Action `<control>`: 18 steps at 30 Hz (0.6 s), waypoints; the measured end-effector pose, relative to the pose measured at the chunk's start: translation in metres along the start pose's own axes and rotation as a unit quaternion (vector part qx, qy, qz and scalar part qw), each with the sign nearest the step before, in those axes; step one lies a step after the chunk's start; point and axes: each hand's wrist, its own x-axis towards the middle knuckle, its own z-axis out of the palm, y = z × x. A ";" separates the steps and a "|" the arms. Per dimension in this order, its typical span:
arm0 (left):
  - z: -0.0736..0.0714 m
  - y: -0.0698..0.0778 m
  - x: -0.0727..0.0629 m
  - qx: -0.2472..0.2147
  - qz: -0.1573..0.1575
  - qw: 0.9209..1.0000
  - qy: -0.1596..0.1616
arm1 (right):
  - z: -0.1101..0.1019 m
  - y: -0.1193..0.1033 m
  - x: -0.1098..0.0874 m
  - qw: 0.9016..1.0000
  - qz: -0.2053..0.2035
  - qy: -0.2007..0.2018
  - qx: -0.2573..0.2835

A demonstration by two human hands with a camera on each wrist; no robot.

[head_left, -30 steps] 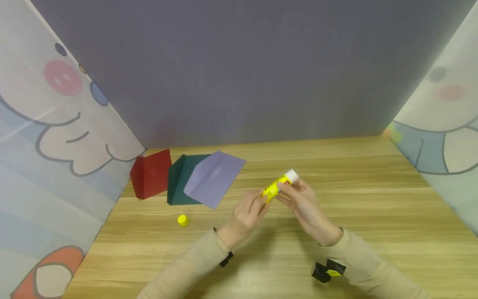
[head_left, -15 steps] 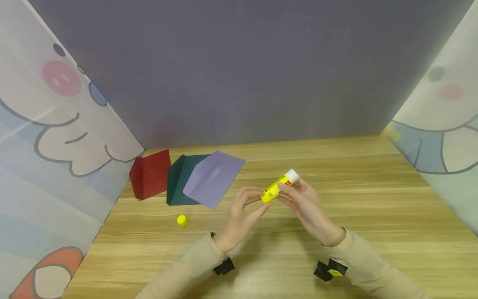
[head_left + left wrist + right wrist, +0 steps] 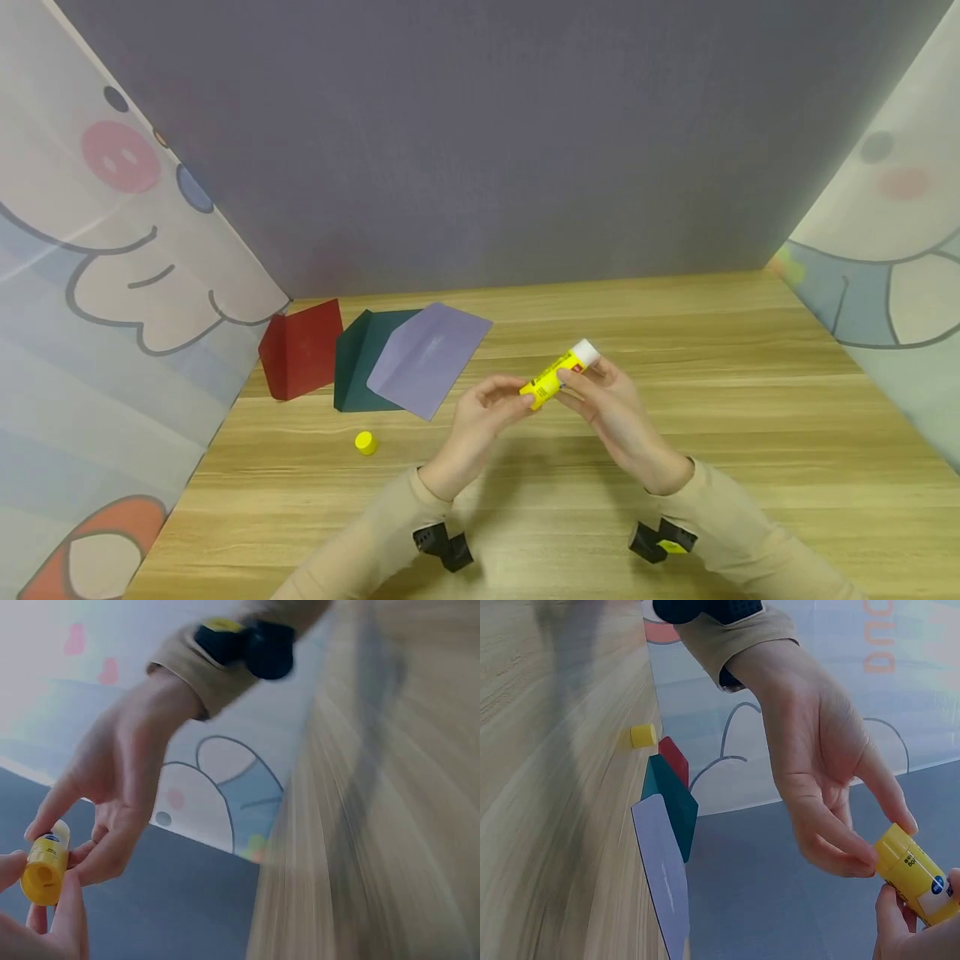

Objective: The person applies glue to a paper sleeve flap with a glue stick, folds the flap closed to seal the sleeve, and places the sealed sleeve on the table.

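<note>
A yellow glue stick [image 3: 546, 386] with a white end is held tilted above the table. My right hand [image 3: 626, 429] grips its barrel between thumb and fingers. At the yellow base, my left hand [image 3: 480, 425] pinches with thumb and fingertips. The left wrist view shows the round bottom of the glue stick [image 3: 43, 879] between the left fingers. Seen from the right wrist, the left hand [image 3: 810, 750] has its thumb and fingers on the base end. A yellow cap [image 3: 366, 442] stands apart on the table, left of the left hand.
A purple envelope [image 3: 431, 358] overlaps a dark green envelope [image 3: 356, 371]; a red envelope [image 3: 315, 350] lies farther left. All have their flaps raised or unfolded. Behind the wooden table [image 3: 750, 358] rises a grey panel [image 3: 510, 150], with cartoon-printed sheets at both sides.
My left hand has loosened its fingers from the glue stick's base, turned at the wrist and pinched it again. The right hand and glue stick stay nearly still.
</note>
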 end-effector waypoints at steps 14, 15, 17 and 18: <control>-0.005 -0.008 0.004 -0.024 0.018 1.000 -0.007 | 0.000 0.001 0.000 1.000 0.018 0.008 -0.002; -0.005 -0.010 0.004 -0.015 0.036 0.999 -0.008 | 0.000 0.001 0.000 1.000 0.022 0.010 0.001; -0.009 -0.024 0.009 0.007 0.081 0.997 -0.008 | 0.001 0.001 0.000 1.000 0.025 0.011 0.005; -0.011 -0.029 0.011 0.016 0.104 0.994 -0.011 | 0.001 0.001 0.000 1.000 0.025 0.012 0.007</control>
